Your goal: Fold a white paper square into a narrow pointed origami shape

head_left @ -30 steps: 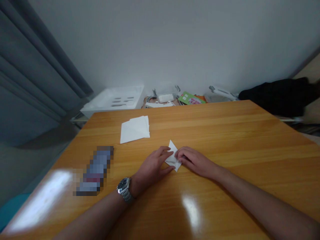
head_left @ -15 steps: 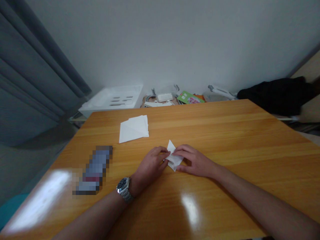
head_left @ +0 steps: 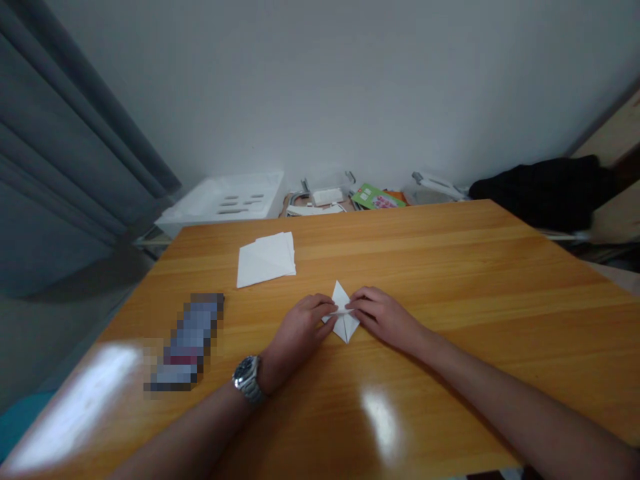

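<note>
A small white folded paper point(head_left: 345, 327) lies on the wooden table between my hands. It has a diamond outline, with one point facing away from me, one facing me, and a crease line down its near half. My left hand point(head_left: 306, 325), with a metal watch point(head_left: 247, 378) on the wrist, grips the paper's left side with bent fingers. From the right, my right hand point(head_left: 384, 316) has its fingertips closed on the opposite side. The fingers hide both side corners of the paper.
White paper sheets point(head_left: 266, 260) lie stacked at the back left of the table point(head_left: 450, 267). A pixelated phone-like object point(head_left: 189, 343) rests at the left. Behind the far edge are a white tray point(head_left: 225, 197), a green book point(head_left: 375, 197) and black cloth point(head_left: 543, 193).
The paper's near half now lies flatter and shows a centre crease. My right thumb has come up from the near point, and the right fingers have drawn in at the paper's side.
</note>
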